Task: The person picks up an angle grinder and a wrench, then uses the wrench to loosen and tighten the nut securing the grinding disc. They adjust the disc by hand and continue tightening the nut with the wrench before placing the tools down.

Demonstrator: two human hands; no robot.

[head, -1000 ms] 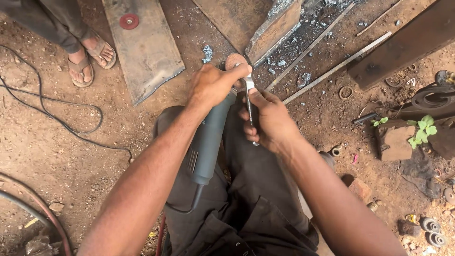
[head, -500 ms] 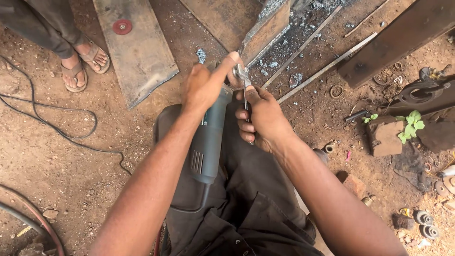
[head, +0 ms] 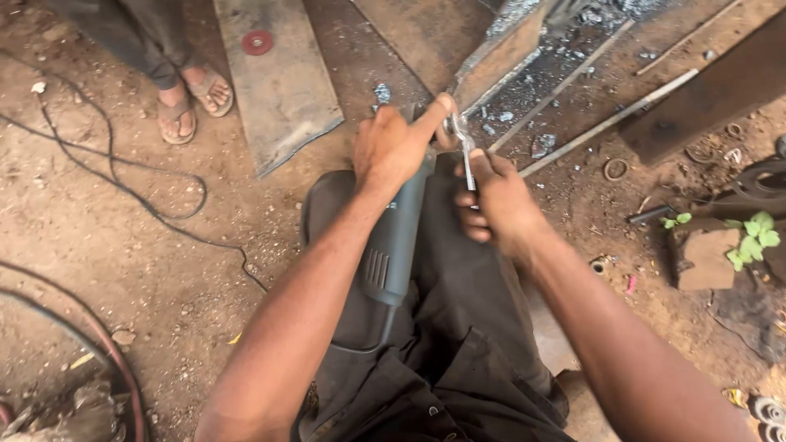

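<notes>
A dark grey-green angle grinder (head: 391, 245) lies along my lap, its head pointing away from me. My left hand (head: 393, 147) wraps the head end of the grinder, with the forefinger stretched toward the disc area. My right hand (head: 499, 200) grips a thin metal wrench (head: 465, 151) upright, its top end set against the grinder's head right by my left fingertip. The grinder's disc is hidden behind my hands.
Another person's sandalled feet (head: 192, 98) stand at the upper left. A flat steel plate (head: 278, 82) with a red disc (head: 257, 42) lies beyond my knees. Steel bars (head: 606, 123), an angle piece (head: 499, 53) and metal scraps lie ahead. Black cables (head: 123, 180) cross the dirt at left.
Both hands and the grinder stay in nearly the same place. The wrench has gone from slanted to more upright at the grinder's head, and my left forefinger has stretched out.
</notes>
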